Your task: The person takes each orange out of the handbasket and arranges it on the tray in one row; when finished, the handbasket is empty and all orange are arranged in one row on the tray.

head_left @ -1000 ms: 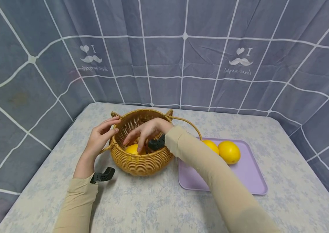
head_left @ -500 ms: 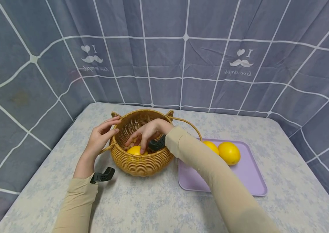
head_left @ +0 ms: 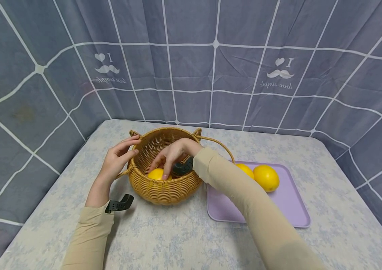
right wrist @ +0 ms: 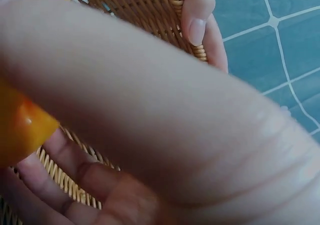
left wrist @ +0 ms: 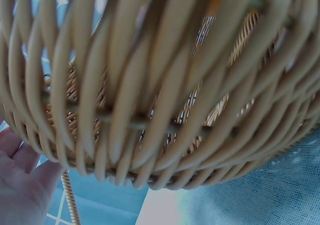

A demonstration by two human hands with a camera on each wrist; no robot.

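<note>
In the head view, a brown wicker basket [head_left: 165, 191] with two small ear-like points stands left of centre. My left hand [head_left: 118, 157] grips its left rim; the right wrist view shows the thumb [right wrist: 197, 31] over that rim. My right hand [head_left: 174, 155] is inside the basket, thumb and fingers curled round a yellow lemon [head_left: 156, 174]. Large in the right wrist view, the lemon [right wrist: 22, 127] lies between thumb and fingers, partly covered by them. The left wrist view is mostly filled by the basket's woven side [left wrist: 165, 95], with part of the left hand [left wrist: 22, 185] beside it.
A lilac tray [head_left: 289, 210] lies to the right, holding two more lemons [head_left: 266, 178], one partly behind the right sleeve [head_left: 245, 195]. The basket's handle [head_left: 219, 141] leans out toward the tray. A grey-blue checked curtain [head_left: 191, 67] hangs behind the table [head_left: 164, 240].
The right hand's fingers have drawn in from the basket's left side and curled closer round the lemon. The left hand stays on the rim.
</note>
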